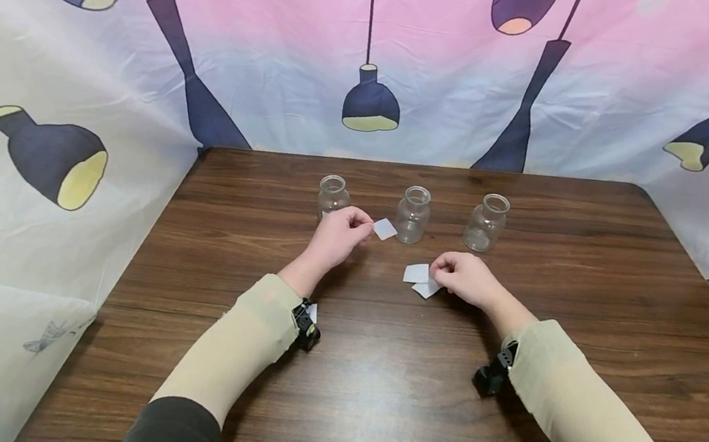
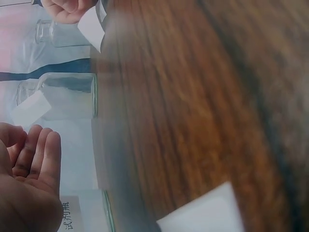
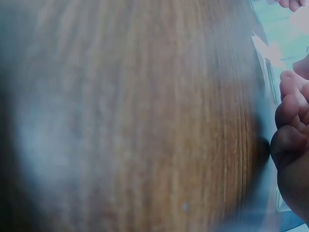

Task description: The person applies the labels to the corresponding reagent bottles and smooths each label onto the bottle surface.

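Both wrist feeds give me little: the right wrist view is almost all blurred wood grain of the table (image 3: 135, 116), with only curled fingers (image 3: 292, 108) at the frame edge and a scrap of white paper (image 3: 270, 50) near the top. The left wrist view is soft too; I see the heel and fingers of the left hand (image 2: 29, 179), cut off at the left edge, and a label on the nearest jar (image 2: 71, 215) with print too small for me to read. A white shape sits at the bottom edge; I cannot tell what it is.

From the head camera it is clearer. The left hand (image 1: 341, 233) is raised just above the table, thumb and forefinger pinching a small white paper square (image 1: 385, 229), which hangs between the left jar (image 1: 334, 196) and the middle jar (image 1: 413, 215), close to the middle one's side. The right hand (image 1: 467, 277) rests on the wood with fingers curled, pinching at the edge of a small pile of paper squares (image 1: 419, 279) lying flat in front of the jars. How many are in that pile I cannot tell.

Three clear glass jars stand upright in a row, the right jar (image 1: 486, 223) included, all open at the mouth. I see nothing inside the middle and right ones; the left jar's lower half is hidden behind the left hand.
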Motion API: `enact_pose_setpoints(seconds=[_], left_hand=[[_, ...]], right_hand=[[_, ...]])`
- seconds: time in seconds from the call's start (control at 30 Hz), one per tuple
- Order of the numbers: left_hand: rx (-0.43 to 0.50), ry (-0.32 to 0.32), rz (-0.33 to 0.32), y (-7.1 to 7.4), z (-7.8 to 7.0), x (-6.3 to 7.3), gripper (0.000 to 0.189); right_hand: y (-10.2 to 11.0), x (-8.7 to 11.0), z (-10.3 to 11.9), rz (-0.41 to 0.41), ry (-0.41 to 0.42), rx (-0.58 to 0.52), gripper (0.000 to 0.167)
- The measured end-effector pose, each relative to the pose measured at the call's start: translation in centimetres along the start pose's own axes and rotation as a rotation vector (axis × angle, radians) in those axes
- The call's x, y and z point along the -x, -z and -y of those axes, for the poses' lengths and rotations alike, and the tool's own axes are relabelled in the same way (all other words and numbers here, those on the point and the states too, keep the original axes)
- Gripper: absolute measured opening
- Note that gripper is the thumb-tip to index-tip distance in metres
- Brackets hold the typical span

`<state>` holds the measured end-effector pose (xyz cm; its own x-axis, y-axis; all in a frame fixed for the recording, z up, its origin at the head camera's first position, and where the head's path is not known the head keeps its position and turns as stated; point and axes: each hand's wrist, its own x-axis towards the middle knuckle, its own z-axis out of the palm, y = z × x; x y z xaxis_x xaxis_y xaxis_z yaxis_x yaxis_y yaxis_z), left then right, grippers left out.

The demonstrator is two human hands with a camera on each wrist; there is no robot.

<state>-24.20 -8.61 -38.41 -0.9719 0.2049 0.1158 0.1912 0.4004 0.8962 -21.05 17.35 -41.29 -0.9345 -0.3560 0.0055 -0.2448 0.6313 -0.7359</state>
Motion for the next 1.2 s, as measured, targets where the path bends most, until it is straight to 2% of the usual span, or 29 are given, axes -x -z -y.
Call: enact_pose_setpoints(seconds=[0.17,0.37,0.7,0.93,1.2], left_hand=[[0.0,-0.002,0.0,-0.1,0.0,0.0,0.01],[-0.011,-0.012,-0.024,-0.4,0.0,-0.1,0.008],[-0.115,0.007,-0.105,-1.4,-0.3,0.0,0.01],[-0.149,-0.016,-0.079,-1.9,-0.6,0.2,0.01],[-0.203,-0.1,-0.031,-2.2,-1.1,0.4,0.012]], right_hand=[[0.2,-0.1,0.2,-0.042,-0.011,-0.019,0.012],[0.4,-0.4,1.1,-0.112,-0.021,-0.094,0.012],[-0.6,-2.0,3.6,-0.208,-0.017,-0.207,0.022],[-1.8,-3.2,5.2,-0.216,-0.065,-0.283,0.027],[-2.5,-3.8,5.4,-0.264,-0.108,-0.364,0.03]])
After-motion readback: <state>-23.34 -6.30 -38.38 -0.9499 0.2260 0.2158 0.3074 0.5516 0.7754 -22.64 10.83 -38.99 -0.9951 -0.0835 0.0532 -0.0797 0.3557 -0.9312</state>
